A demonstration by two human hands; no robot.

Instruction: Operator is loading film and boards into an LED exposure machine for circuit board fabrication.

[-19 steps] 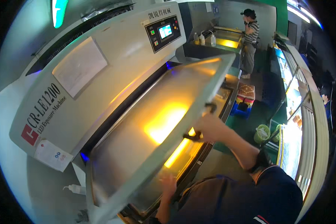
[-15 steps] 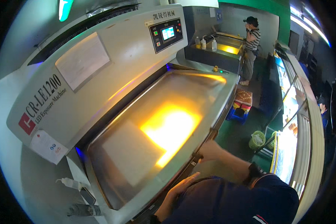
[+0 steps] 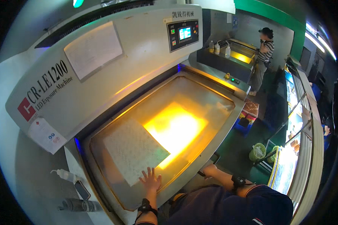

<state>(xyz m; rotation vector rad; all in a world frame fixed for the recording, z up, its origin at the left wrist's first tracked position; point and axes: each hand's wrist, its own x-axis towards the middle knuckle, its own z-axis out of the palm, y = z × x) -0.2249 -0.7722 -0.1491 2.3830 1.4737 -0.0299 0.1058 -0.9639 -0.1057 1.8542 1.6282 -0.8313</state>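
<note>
A large grey exposure machine (image 3: pixel 135 56) stands before me, its wide glass-topped bed frame (image 3: pixel 184 183) tilted across my view. Beneath the clear cover lies a pale sheet (image 3: pixel 133 150), beside a bright yellow glowing patch (image 3: pixel 176 125). My left hand (image 3: pixel 151 180) is spread flat, fingers apart, at the cover's near edge by the sheet's lower corner. At the front edge of the bed, my right hand (image 3: pixel 210 171) is closed round a dark handle (image 3: pixel 215 157); its fingertips are partly hidden.
A squeeze bottle (image 3: pixel 65 175), a phone (image 3: pixel 82 189) and a clear bottle (image 3: pixel 79 205) lie at the left. A control panel (image 3: pixel 183 34) is above. Behind, a person (image 3: pixel 264 56) stands at another machine. Right are a stool (image 3: pixel 248 112), a green basket (image 3: pixel 257 151) and a lit table (image 3: pixel 285 165).
My left hand has gone from beside my body up to the glass cover, fingers spread. The cover's frame sits differently and looks sharper. My right hand stays near the front edge; the view has shifted.
</note>
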